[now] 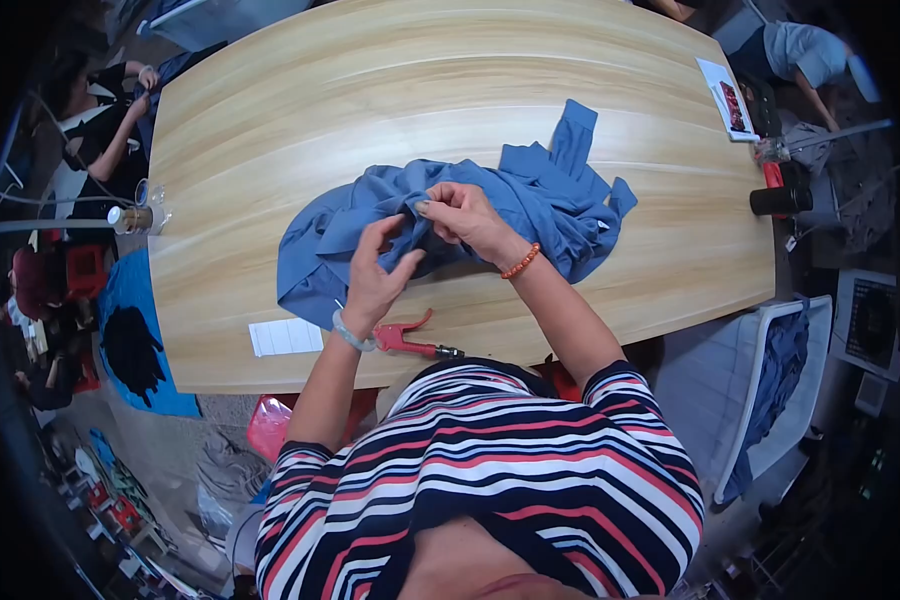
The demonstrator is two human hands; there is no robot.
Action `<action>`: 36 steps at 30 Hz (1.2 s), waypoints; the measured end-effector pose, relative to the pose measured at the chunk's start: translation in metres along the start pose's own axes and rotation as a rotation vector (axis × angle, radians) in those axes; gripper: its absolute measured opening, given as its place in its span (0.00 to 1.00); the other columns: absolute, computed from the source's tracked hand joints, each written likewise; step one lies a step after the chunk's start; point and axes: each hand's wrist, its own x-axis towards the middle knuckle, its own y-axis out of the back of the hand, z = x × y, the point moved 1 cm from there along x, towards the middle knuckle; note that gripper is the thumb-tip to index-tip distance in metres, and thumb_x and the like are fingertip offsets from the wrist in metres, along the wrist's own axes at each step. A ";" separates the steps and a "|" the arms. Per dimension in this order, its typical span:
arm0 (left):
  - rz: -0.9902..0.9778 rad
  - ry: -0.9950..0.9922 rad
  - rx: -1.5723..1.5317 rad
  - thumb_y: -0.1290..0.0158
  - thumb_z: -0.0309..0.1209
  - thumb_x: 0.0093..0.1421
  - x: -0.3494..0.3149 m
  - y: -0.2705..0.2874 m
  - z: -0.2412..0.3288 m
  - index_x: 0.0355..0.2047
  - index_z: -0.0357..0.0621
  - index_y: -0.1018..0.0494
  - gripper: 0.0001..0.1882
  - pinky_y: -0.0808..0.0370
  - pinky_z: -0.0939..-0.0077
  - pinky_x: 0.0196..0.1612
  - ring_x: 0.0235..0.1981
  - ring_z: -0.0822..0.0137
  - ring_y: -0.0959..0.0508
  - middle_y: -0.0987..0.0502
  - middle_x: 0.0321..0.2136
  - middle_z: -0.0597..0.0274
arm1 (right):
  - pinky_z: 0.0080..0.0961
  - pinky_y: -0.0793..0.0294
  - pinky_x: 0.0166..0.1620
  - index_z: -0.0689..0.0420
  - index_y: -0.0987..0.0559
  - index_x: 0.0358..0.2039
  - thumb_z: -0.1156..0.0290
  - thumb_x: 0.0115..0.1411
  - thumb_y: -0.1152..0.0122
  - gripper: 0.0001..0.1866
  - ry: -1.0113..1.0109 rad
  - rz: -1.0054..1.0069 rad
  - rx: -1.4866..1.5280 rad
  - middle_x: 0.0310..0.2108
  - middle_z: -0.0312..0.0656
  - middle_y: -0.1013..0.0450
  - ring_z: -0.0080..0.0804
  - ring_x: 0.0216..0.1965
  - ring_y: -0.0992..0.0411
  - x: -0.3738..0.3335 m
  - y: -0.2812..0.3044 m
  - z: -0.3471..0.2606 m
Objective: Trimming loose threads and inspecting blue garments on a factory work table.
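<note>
A blue shirt (530, 210) lies bunched across the middle of the table, with one sleeve end (574, 135) stretched out toward the far right. My right hand (467, 220) pinches a fold of the cloth between thumb and fingers. Just left of it and nearer to me, my left hand (378, 285) is against the shirt, its thumb and fingers spread apart. Whether its fingertips touch the cloth is hard to make out. Beside my left wrist rests a red air blow gun (405, 337).
A white paper slip (286, 337) lies at the table's (370, 80) near left. A bottle (135, 219) stands by the left edge, a black cylinder (781, 201) by the right. A white bin (740, 400) holds blue cloth at the near right. People work on both sides.
</note>
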 end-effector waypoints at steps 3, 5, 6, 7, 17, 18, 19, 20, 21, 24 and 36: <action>-0.013 0.172 -0.174 0.42 0.26 0.52 -0.011 -0.012 -0.019 0.40 0.37 0.28 0.15 0.34 0.85 0.26 0.22 0.79 0.31 0.27 0.29 0.66 | 0.13 0.45 0.17 0.57 0.27 0.26 0.67 0.55 0.38 0.09 0.011 0.018 -0.077 0.17 0.30 0.34 0.13 0.16 0.39 -0.001 -0.012 -0.006; -0.019 0.359 -0.474 0.42 0.26 0.54 -0.010 -0.017 -0.009 0.32 0.36 0.26 0.07 0.39 0.88 0.24 0.22 0.84 0.37 0.32 0.19 0.78 | 0.16 0.42 0.17 0.59 0.28 0.25 0.68 0.55 0.38 0.10 0.018 0.054 -0.143 0.17 0.32 0.33 0.15 0.15 0.38 -0.002 -0.012 -0.005; -0.016 0.361 -0.478 0.42 0.26 0.54 -0.009 -0.012 -0.003 0.32 0.36 0.26 0.07 0.39 0.88 0.24 0.22 0.84 0.37 0.32 0.19 0.78 | 0.20 0.38 0.20 0.59 0.27 0.26 0.68 0.54 0.38 0.09 0.212 0.175 -0.455 0.19 0.35 0.32 0.21 0.17 0.35 -0.002 -0.010 -0.005; -0.089 0.377 -0.520 0.43 0.25 0.55 -0.009 -0.006 0.006 0.31 0.36 0.25 0.05 0.40 0.89 0.24 0.22 0.85 0.37 0.31 0.20 0.78 | 0.25 0.34 0.22 0.60 0.27 0.27 0.69 0.53 0.39 0.08 0.407 0.293 -0.764 0.21 0.39 0.30 0.27 0.18 0.32 -0.003 -0.011 -0.006; -0.034 0.439 -0.701 0.49 0.26 0.60 -0.002 -0.001 0.013 0.36 0.38 0.26 0.06 0.36 0.90 0.33 0.29 0.85 0.33 0.27 0.28 0.75 | 0.17 0.29 0.27 0.62 0.26 0.33 0.71 0.57 0.42 0.08 0.098 0.059 -0.620 0.27 0.37 0.28 0.19 0.26 0.28 -0.019 -0.020 -0.015; -0.048 0.451 -0.709 0.49 0.26 0.61 -0.003 0.000 0.011 0.38 0.39 0.27 0.06 0.35 0.90 0.36 0.31 0.85 0.32 0.26 0.29 0.74 | 0.17 0.29 0.27 0.62 0.26 0.33 0.71 0.57 0.42 0.08 0.098 0.055 -0.620 0.27 0.37 0.28 0.19 0.26 0.28 -0.021 -0.022 -0.017; -0.040 0.451 -0.707 0.49 0.26 0.61 -0.005 0.000 0.010 0.38 0.39 0.27 0.06 0.35 0.90 0.36 0.31 0.85 0.32 0.26 0.29 0.74 | 0.16 0.28 0.27 0.63 0.26 0.33 0.70 0.58 0.43 0.09 0.069 0.028 -0.544 0.27 0.37 0.28 0.19 0.26 0.27 -0.022 -0.023 -0.018; -0.045 0.423 -0.672 0.50 0.26 0.61 -0.006 -0.001 0.009 0.37 0.39 0.27 0.06 0.35 0.90 0.36 0.30 0.85 0.32 0.27 0.29 0.75 | 0.16 0.27 0.26 0.65 0.26 0.33 0.70 0.58 0.44 0.09 0.040 0.000 -0.469 0.26 0.37 0.27 0.19 0.26 0.27 -0.023 -0.025 -0.018; -0.050 0.396 -0.637 0.50 0.26 0.61 -0.007 -0.001 0.009 0.36 0.39 0.27 0.05 0.36 0.91 0.35 0.30 0.85 0.33 0.27 0.28 0.75 | 0.16 0.27 0.26 0.65 0.26 0.33 0.70 0.58 0.44 0.09 0.040 -0.010 -0.471 0.26 0.37 0.27 0.19 0.26 0.27 -0.023 -0.023 -0.015; -0.049 0.433 -0.625 0.50 0.27 0.61 -0.006 -0.001 0.013 0.34 0.40 0.27 0.05 0.38 0.91 0.34 0.29 0.85 0.35 0.29 0.27 0.76 | 0.16 0.26 0.29 0.65 0.25 0.33 0.70 0.60 0.45 0.09 0.091 -0.052 -0.397 0.28 0.36 0.27 0.18 0.27 0.28 -0.022 -0.017 -0.006; -0.008 0.446 -0.412 0.50 0.25 0.58 -0.001 0.006 0.018 0.30 0.39 0.26 0.04 0.43 0.91 0.25 0.23 0.87 0.38 0.31 0.22 0.78 | 0.14 0.26 0.34 0.65 0.25 0.35 0.72 0.59 0.45 0.09 0.070 -0.106 -0.248 0.31 0.35 0.27 0.17 0.29 0.28 -0.019 -0.010 0.000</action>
